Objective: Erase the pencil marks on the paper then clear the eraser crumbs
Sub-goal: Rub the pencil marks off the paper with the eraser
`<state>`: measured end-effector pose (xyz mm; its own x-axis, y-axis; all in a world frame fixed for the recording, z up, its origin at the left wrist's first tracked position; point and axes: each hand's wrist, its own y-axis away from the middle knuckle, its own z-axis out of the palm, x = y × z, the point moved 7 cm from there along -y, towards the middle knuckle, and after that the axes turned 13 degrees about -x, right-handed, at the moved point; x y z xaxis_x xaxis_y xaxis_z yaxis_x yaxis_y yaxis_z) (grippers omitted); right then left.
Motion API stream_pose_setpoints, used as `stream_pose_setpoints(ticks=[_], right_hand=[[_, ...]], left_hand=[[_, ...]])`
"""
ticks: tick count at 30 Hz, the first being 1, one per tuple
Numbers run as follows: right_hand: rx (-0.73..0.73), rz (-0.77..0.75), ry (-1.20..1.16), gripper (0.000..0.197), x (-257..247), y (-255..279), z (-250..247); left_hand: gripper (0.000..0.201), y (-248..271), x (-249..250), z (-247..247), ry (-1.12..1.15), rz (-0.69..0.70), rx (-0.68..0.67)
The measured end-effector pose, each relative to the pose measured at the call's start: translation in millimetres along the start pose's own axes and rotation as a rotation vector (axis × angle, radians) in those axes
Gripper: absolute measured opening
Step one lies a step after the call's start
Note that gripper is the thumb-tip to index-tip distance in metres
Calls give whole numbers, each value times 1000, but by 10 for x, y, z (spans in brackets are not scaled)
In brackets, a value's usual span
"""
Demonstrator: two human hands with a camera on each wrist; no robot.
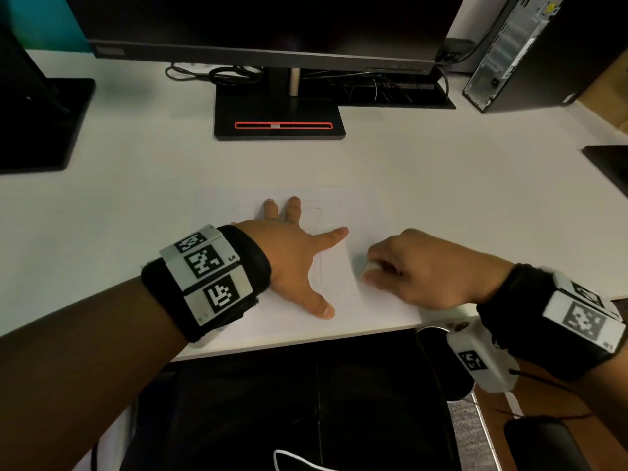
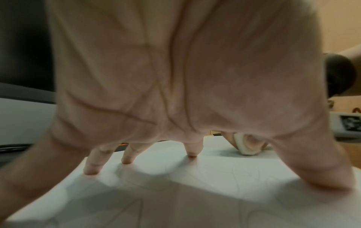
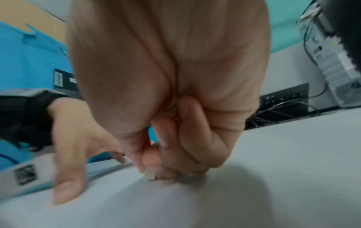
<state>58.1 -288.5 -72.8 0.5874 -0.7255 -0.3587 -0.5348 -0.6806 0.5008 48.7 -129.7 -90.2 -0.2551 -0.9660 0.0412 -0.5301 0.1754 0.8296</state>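
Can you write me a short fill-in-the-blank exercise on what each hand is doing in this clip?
1. The left hand lies spread on the ____ to hold it still.
2. The right hand pinches a white ____ at its fingertips.
3. Faint ____ lines remain on the sheet between the left hand's fingers.
4. Behind the sheet stands the black base of a ____ with a red-edged slot.

Missing words: paper; eraser; pencil; monitor

We press our left hand [image 1: 292, 256] flat, fingers spread, on the paper [image 1: 343, 266] — our right hand [image 1: 424, 270] pinches a white eraser [image 1: 368, 269] against it.
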Motion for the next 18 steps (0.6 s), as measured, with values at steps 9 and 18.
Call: stream_pose_setpoints(ticks=[9,18], right_hand=[[-2,-22,-4,36,0,24,33],[-26,-29,9,35,11,76,68]], left_hand=[[125,-23,-11,9,4,2,-5],[125,-10,-12,11,3,-3,-3]])
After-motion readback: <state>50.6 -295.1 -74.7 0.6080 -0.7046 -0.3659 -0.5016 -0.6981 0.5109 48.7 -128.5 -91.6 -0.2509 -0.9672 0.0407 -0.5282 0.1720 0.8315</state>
